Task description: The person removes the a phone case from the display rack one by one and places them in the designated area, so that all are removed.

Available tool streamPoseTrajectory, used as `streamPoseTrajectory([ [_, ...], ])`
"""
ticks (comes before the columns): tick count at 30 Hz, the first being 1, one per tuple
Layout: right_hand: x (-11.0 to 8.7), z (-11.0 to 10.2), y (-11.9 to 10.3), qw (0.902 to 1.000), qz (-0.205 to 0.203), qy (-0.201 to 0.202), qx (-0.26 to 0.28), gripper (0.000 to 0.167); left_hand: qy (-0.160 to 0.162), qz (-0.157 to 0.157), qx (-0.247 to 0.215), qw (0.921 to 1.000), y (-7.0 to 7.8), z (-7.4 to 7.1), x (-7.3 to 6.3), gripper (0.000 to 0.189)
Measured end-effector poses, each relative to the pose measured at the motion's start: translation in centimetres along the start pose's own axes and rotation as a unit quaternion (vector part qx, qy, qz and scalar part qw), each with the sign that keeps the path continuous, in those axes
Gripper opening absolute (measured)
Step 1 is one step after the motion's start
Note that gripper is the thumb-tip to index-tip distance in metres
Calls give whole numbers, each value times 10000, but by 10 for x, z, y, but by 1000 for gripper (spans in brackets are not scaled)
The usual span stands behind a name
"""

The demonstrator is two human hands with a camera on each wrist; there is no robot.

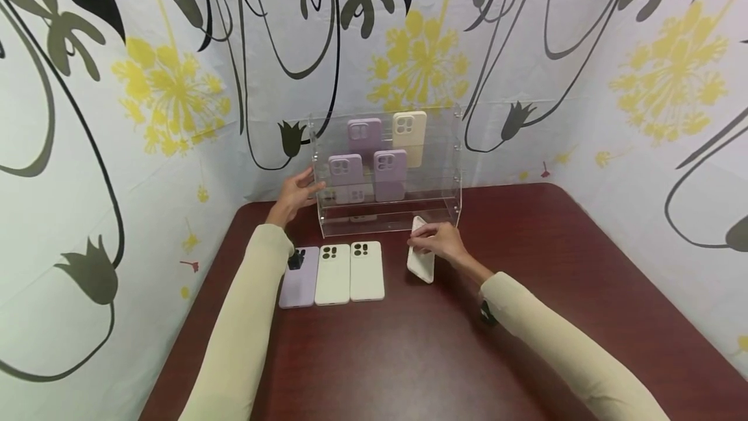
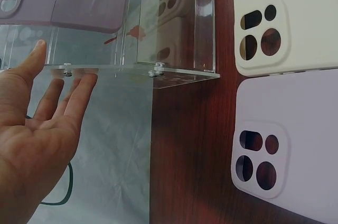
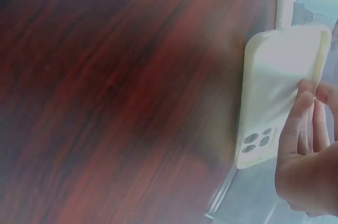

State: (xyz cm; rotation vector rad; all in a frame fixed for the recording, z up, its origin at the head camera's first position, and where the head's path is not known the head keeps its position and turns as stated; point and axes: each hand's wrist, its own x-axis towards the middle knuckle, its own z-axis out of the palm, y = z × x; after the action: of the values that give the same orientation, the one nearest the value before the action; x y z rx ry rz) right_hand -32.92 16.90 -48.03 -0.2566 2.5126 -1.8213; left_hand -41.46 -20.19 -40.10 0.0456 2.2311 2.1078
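A clear acrylic display stand (image 1: pixel 429 187) stands at the back of the table. My left hand (image 1: pixel 295 197) holds its left side panel, the thumb in front and the fingers along the outer face, as the left wrist view (image 2: pixel 45 129) shows. My right hand (image 1: pixel 441 240) pinches a white phone case (image 1: pixel 422 266) by its long edge. That case is tilted up near the stand's front right corner, and its camera holes show in the right wrist view (image 3: pixel 280 60). In the stand are a cream phone case (image 1: pixel 415 138) and purple phone cases (image 1: pixel 390 180).
On the dark red table (image 1: pixel 374 356), in front of the stand, a purple phone case (image 1: pixel 300 288) and two white cases (image 1: pixel 333 281) lie side by side with camera holes toward the stand. A flower-patterned curtain (image 1: pixel 514 31) surrounds the table's back and sides.
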Motion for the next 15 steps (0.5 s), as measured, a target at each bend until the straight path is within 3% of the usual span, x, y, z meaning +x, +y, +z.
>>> streamPoseTrajectory([
  [15,-7,-1,-13,9995,4,-151,261,43,35,-100,94,9999,-1,0,2,75],
])
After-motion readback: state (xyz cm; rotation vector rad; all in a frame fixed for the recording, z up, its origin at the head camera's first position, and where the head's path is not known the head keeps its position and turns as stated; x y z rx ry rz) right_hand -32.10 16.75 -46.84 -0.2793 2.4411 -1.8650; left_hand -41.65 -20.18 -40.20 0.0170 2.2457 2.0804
